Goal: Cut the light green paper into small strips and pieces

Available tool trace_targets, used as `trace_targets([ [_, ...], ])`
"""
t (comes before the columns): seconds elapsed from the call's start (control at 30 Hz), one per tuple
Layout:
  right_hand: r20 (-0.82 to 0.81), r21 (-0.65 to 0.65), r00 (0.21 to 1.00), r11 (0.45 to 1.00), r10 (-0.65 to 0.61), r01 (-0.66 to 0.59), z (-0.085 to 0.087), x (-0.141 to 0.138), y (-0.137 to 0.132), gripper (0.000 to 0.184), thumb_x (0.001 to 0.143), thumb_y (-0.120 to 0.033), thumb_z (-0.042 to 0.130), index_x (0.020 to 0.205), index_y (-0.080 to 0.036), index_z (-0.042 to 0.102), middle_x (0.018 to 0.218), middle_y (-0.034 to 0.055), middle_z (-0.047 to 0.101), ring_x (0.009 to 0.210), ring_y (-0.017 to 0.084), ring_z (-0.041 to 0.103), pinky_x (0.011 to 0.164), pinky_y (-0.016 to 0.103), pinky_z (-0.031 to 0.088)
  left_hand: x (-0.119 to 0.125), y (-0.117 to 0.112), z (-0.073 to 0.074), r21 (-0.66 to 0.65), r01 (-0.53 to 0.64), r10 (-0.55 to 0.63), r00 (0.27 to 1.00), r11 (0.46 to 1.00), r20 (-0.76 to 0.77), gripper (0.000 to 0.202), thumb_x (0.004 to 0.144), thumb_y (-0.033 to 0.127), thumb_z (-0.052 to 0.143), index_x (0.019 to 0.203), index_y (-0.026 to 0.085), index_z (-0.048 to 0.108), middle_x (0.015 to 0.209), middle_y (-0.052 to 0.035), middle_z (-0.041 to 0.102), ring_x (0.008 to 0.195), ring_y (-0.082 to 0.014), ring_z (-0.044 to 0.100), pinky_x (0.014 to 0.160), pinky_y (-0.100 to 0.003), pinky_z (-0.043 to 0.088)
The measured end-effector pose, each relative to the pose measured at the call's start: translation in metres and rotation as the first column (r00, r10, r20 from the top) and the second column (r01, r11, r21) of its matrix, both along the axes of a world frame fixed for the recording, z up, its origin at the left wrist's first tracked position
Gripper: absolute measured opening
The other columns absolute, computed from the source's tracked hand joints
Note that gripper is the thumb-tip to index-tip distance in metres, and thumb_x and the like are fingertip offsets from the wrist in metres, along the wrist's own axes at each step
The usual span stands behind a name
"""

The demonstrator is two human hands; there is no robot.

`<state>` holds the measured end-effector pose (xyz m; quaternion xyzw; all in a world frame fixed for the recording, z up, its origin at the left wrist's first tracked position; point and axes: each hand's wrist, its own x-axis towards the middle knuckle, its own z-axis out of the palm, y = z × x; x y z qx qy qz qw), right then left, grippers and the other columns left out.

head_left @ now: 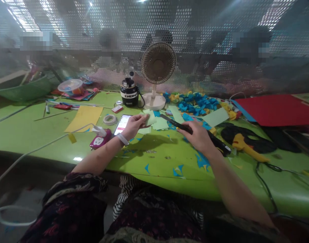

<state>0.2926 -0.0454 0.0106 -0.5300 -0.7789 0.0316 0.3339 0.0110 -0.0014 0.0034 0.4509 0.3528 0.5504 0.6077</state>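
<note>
My left hand (134, 124) pinches a folded piece of light green paper (150, 118) just above the green table (43, 138). My right hand (198, 136) is wrapped round a long black tool (217, 141) whose dark tip (166, 117) points left toward that paper. More light green paper pieces (160, 124) lie under and behind the two hands. A smartphone (122, 124) with a lit screen lies beside my left wrist.
A small fan (157, 67) and a black jar (129, 92) stand at the back centre. Folded blue and yellow papers (197, 103), a red sheet (276, 109), a yellow sheet (85, 118), a tape roll (109, 119), a yellow glue gun (247, 146) and cables lie about.
</note>
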Motion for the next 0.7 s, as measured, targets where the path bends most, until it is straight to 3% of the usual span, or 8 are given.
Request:
trace_targets([
  [0.13, 0.044, 0.178, 0.998, 0.983, 0.035, -0.043, 0.0012, -0.0033, -0.0022, 0.031, 0.096, -0.043, 0.053, 0.113, -0.020, 0.064, 0.108, 0.0140, 0.072, 0.105, 0.031, 0.065, 0.093, 0.046, 0.048, -0.0018, 0.0016, -0.0001, 0.029, 0.008, -0.008, 1.000, 1.000, -0.010, 0.048, 0.059, 0.050, 0.088, 0.064, 0.014, 0.058, 0.054, 0.0072, 0.052, 0.046, -0.0023, 0.046, 0.066, -0.026, 0.060],
  [0.27, 0.116, 0.231, 0.990, 0.968, 0.078, -0.103, 0.0010, -0.0036, -0.0023, 0.031, 0.097, -0.040, 0.052, 0.117, -0.020, 0.065, 0.112, 0.0139, 0.071, 0.108, 0.030, 0.064, 0.099, 0.048, 0.045, -0.0022, 0.0017, -0.0001, 0.031, 0.003, -0.002, 0.999, 1.000, -0.032, 0.050, 0.057, 0.053, 0.088, 0.062, 0.014, 0.057, 0.053, 0.0069, 0.052, 0.047, -0.0028, 0.046, 0.065, -0.025, 0.060],
  [0.7, 0.200, 0.371, 0.976, 0.915, 0.087, -0.158, -0.0010, -0.0029, -0.0016, 0.030, 0.097, -0.038, 0.054, 0.117, -0.019, 0.067, 0.106, 0.0127, 0.073, 0.100, 0.028, 0.067, 0.089, 0.043, 0.049, -0.0019, 0.0013, -0.0014, 0.019, 0.004, -0.003, 0.999, 1.000, -0.047, 0.052, 0.056, 0.055, 0.088, 0.060, 0.014, 0.056, 0.053, 0.0069, 0.051, 0.047, -0.0034, 0.047, 0.065, -0.026, 0.059],
])
